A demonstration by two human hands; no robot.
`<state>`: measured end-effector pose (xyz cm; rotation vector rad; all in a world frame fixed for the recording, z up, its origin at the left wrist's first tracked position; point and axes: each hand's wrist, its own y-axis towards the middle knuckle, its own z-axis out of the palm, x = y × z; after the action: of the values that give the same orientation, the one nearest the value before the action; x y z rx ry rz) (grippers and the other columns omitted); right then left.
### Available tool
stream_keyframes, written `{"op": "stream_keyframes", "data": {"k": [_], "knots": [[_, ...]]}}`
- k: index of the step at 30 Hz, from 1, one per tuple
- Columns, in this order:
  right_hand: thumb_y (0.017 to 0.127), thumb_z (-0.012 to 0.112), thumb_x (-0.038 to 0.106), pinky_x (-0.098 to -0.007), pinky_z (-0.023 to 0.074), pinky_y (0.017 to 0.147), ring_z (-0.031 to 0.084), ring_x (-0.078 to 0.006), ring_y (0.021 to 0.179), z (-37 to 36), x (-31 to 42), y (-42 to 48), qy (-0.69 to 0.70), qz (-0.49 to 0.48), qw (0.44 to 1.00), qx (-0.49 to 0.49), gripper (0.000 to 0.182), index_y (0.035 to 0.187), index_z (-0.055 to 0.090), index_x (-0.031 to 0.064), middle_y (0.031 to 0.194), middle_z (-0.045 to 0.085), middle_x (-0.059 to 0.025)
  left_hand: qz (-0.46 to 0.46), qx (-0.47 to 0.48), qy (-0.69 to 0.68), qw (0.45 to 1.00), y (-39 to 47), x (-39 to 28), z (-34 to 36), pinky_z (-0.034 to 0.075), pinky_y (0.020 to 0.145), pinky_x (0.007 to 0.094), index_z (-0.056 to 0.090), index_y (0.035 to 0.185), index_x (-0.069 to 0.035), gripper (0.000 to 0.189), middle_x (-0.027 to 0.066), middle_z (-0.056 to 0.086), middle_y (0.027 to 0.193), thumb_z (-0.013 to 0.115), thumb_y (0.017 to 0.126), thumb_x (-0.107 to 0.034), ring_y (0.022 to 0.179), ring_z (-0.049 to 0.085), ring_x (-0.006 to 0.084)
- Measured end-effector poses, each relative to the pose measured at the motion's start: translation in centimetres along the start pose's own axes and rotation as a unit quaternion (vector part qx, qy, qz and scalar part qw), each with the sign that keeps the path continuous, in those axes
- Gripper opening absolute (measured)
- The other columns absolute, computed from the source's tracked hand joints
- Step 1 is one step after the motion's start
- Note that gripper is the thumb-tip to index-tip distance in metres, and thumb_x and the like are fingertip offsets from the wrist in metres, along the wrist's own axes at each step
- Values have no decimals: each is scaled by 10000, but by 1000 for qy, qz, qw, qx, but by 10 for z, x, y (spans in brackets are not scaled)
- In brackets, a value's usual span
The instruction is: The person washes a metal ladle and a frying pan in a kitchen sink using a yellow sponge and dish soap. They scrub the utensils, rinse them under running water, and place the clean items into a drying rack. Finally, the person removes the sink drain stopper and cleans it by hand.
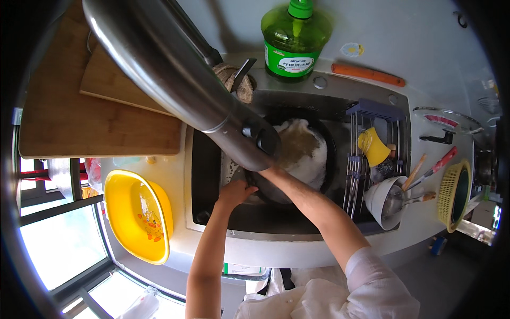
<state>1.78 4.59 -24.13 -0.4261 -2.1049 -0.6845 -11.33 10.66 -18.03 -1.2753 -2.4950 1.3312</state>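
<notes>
A round black pan [329, 149] sits in the sink [275, 227], holding cloudy brownish water with white foam [303, 169]. My left hand [238, 194] grips the pan's near-left rim, thumb over the edge; its other fingers are partly hidden. The thick grey metal faucet [227, 123] crosses above the pan and covers most of my right hand. Only the wrist end of my right hand [270, 171] shows, over the pan's left part. What those fingers touch cannot be seen.
A rack [352, 175] with a yellow sponge [373, 146] spans the sink's right side, beside a white bowl [374, 201] with utensils. A yellow basin [137, 215] and wooden boards [99, 131] stand left. Behind is a green detergent bottle [295, 44]; a yellow-green basket [444, 195] stands right.
</notes>
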Motion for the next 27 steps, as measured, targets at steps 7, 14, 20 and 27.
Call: {"op": "stream_keyframes", "data": {"k": [7, 14, 20, 27], "knots": [[764, 484, 3, -323, 379, 868, 361, -256, 1087, -36, -44, 39, -208, 93, 972, -52, 459, 1181, 427, 187, 1096, 361, -93, 1, -13, -44, 999, -6, -2, 0, 449, 672, 398, 601, 799, -48, 446, 129, 607, 780, 550, 730, -485, 793, 573, 305], [736, 485, 68, -348, 365, 849, 387, -237, 1056, -85, -81, 1, -460, -18, 887, -28, 413, 1137, 488, 168, 1089, 415, -50, 0, -15, -16, 1000, -2, 9, 5, 447, 689, 391, 593, 852, -66, 480, 119, 604, 851, 529, 724, -525, 838, 564, 300], [767, 468, 143, -345, 331, 809, 387, -221, 1046, -115, -103, -62, -549, 84, 826, 97, 285, 1041, 547, 143, 1067, 450, -32, -26, 11, 7, 1000, -7, 2, -5, 447, 715, 389, 595, 912, -78, 497, 130, 601, 869, 532, 720, -532, 874, 559, 297], [788, 435, 245, -406, 289, 859, 306, -233, 1119, -103, -18, -116, -408, 342, 716, 452, 412, 1179, 435, 114, 1221, 348, -114, -20, -11, -23, 999, -4, 13, 3, 451, 710, 383, 606, 907, -72, 491, 133, 605, 867, 560, 705, -517, 858, 566, 302]]}}
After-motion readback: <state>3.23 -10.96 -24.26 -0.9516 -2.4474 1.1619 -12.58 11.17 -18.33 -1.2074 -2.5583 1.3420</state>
